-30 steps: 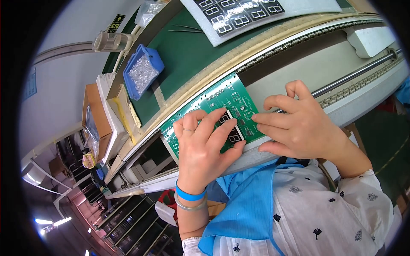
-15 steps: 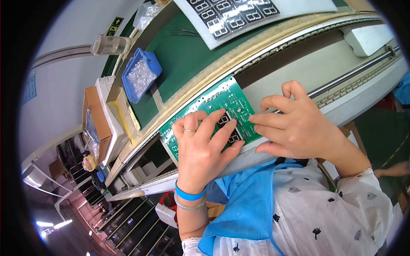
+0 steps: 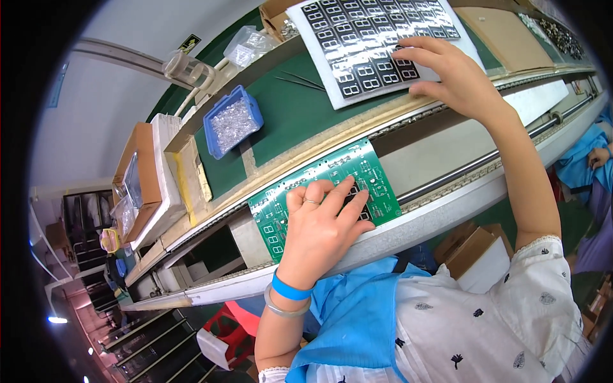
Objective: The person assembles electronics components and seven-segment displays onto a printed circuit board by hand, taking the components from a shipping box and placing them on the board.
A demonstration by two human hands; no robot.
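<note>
A green circuit board [image 3: 383, 185] lies across the rails at the line's near side. My left hand [image 3: 322, 223] rests on it with fingers spread, fingertips on a black digit display module [image 3: 364, 214] that they partly cover. Left of that hand, white digit outlines [image 3: 271, 239] are printed on the board. My right hand [image 3: 456, 73] is farther off at the right, over a white foam sheet [image 3: 341, 101] that bears rows of black digit displays [image 3: 357, 48]. Its fingertips are at the displays' right part, thumb apart from the fingers; I see nothing held in it.
A blue bin [image 3: 222, 150] of small clear parts stands on the green bench, left of the foam. Beyond it are a plastic bag [image 3: 246, 48] and a clear cylinder [image 3: 188, 67]. A metal rod [image 3: 447, 182] runs right of the board. Another person's hand [image 3: 598, 157] shows at the far right.
My right hand has left the board and moved up to the displays on the foam. The left hand stays on the board. The whole view has shifted, showing more of the foam sheet.
</note>
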